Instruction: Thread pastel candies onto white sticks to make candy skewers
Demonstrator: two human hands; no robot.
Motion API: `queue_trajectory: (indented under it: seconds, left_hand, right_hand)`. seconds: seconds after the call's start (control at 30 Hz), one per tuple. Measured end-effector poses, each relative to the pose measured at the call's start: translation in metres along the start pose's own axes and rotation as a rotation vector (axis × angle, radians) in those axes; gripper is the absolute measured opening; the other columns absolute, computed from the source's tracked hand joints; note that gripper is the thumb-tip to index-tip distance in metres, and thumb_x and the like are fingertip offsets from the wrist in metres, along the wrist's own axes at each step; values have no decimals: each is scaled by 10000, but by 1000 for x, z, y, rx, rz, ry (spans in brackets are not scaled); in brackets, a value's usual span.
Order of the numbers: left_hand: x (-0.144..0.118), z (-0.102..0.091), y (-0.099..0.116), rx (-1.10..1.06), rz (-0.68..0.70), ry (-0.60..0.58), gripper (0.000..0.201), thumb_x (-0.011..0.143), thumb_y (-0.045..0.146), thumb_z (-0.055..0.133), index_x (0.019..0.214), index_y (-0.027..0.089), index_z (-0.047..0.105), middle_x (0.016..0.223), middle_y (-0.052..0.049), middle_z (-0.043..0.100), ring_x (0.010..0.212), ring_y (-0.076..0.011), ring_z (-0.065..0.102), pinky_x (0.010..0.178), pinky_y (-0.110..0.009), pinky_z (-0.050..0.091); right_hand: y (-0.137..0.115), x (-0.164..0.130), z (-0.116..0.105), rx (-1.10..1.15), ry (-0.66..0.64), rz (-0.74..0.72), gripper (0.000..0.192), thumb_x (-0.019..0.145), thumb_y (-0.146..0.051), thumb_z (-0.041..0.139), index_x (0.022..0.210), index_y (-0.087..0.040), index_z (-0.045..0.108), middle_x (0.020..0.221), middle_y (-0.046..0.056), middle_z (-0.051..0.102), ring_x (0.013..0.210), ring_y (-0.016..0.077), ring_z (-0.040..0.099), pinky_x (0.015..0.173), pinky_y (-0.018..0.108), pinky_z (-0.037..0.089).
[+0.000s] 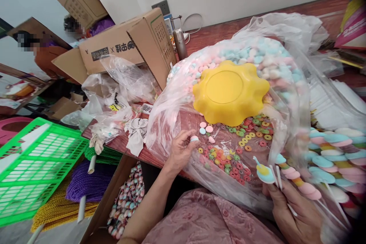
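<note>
Reddish wood, the surface (pixel 217 30) runs across the upper middle of the frame under a white wall. My left hand (pixel 180 148), at lower centre, pinches a small pink-and-blue sweet (pixel 195 138) between thumb and fingertips. My right hand (pixel 297 213), at lower right, is closed around thin white sticks, one threaded with pastel sweets (pixel 297 181), another tipped with a blue-and-yellow piece (pixel 264 173). Between the hands, colourful candy rings (pixel 234 162) lie inside a big clear plastic bag (pixel 286 26). Above them sits a yellow scalloped bowl (pixel 230 91), upside down. Cardboard boxes (pixel 128 44) stand upper left; a green crate (pixel 37 164) lies lower left.
</note>
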State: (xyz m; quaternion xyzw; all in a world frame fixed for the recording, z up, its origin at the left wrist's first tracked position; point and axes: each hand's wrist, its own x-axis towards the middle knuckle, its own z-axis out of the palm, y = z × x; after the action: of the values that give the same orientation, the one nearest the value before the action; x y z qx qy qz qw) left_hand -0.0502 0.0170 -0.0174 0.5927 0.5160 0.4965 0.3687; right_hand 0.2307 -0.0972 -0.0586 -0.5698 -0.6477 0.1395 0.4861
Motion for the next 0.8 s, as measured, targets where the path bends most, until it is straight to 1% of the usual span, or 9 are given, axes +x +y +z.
queue_trajectory:
  seconds: [0.07, 0.17, 0.27, 0.33, 0.4, 0.5, 0.57, 0.67, 0.8]
  left_hand:
    - [-1, 5, 9, -287, -154, 31, 325, 747, 337, 798, 1038, 198, 754, 846, -13, 674, 637, -96, 581, 532, -208, 471]
    - [-3, 13, 23, -607, -306, 57, 325, 659, 356, 863, 919, 182, 774, 706, 11, 676, 491, -53, 503, 435, -177, 395]
    - [-6, 20, 35, -772, -380, 120, 309, 579, 320, 912, 811, 172, 772, 670, 5, 706, 518, -62, 556, 479, -171, 432]
    - [-8, 22, 41, -846, -413, 146, 326, 539, 288, 932, 801, 177, 772, 695, 6, 728, 583, -72, 609, 564, -176, 486]
    - [-11, 22, 44, -903, -441, 135, 347, 518, 276, 941, 807, 182, 774, 719, 8, 738, 619, -75, 629, 608, -179, 504]
    - [-14, 21, 43, -927, -466, 89, 339, 514, 294, 938, 779, 172, 766, 729, 4, 733, 616, -81, 621, 551, -172, 480]
    - [-17, 19, 41, -917, -469, 80, 349, 496, 298, 941, 758, 166, 752, 730, 5, 723, 623, -85, 617, 549, -178, 482]
    - [-20, 19, 38, -898, -456, 85, 379, 480, 316, 943, 759, 170, 734, 756, 8, 714, 647, -91, 621, 583, -195, 508]
    - [-24, 20, 34, -820, -394, 74, 386, 526, 361, 928, 788, 174, 716, 758, 8, 688, 617, -82, 588, 520, -184, 481]
  right_hand:
    - [-10, 6, -1, 4, -1, -42, 289, 917, -142, 596, 1184, -237, 653, 733, -18, 650, 605, 131, 617, 618, 233, 502]
    - [-33, 23, 5, 20, -112, -144, 260, 929, -172, 577, 1171, -230, 652, 771, -3, 687, 601, 132, 637, 589, 225, 506]
    - [-57, 39, 19, 87, -233, -208, 265, 939, -151, 531, 1176, -225, 625, 833, 9, 718, 608, 125, 655, 550, 207, 497]
    - [-69, 45, 29, 124, -283, -202, 295, 944, -111, 490, 1190, -227, 606, 774, -12, 691, 579, 111, 635, 535, 192, 484]
    - [-77, 46, 37, 152, -304, -192, 283, 947, -91, 474, 1156, -228, 608, 717, -34, 656, 533, 96, 597, 519, 181, 470]
    - [-83, 46, 42, 178, -273, -193, 239, 941, -88, 482, 1087, -222, 615, 700, -40, 649, 522, 91, 584, 516, 176, 465]
    - [-86, 45, 43, 184, -261, -187, 213, 931, -90, 486, 1042, -216, 618, 673, -44, 637, 511, 91, 573, 504, 174, 453]
    - [-86, 44, 43, 181, -284, -163, 214, 910, -75, 458, 956, -212, 616, 616, -52, 600, 475, 89, 534, 478, 176, 427]
    - [-81, 41, 42, 151, -281, -149, 255, 879, -52, 398, 876, -216, 594, 593, -50, 581, 475, 98, 538, 488, 184, 426]
